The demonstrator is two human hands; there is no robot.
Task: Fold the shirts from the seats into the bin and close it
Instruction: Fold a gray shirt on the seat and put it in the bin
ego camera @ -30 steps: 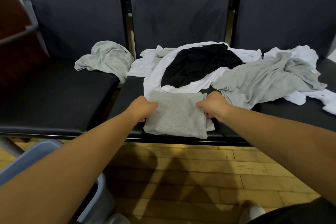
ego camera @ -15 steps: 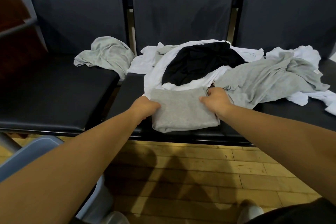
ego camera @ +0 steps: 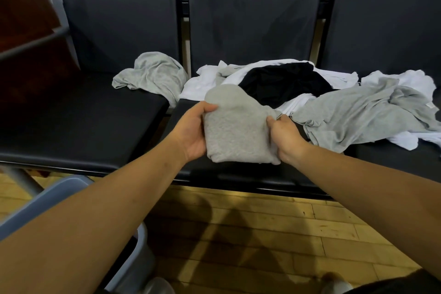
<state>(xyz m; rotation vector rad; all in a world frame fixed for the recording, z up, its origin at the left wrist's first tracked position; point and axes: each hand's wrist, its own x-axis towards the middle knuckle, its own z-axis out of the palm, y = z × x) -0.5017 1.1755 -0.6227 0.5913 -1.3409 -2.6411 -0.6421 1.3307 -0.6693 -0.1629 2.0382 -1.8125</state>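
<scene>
Grey folded cotton shirt (ego camera: 235, 133), gripped by left hand (ego camera: 191, 131) and right hand (ego camera: 285, 141), not yet binned; crumpled loose shirts (ego camera: 353, 112) wait at one o'clock.

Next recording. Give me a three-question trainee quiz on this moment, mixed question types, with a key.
1. True or false: the left hand and the right hand both hold the folded grey shirt.
2. The crumpled grey shirt at far left lies: A on a seat, B on a table, C in a drawer.
3. Fill in: the black shirt lies on a ____ shirt.
Key: 1 true; 2 A; 3 white.
</scene>
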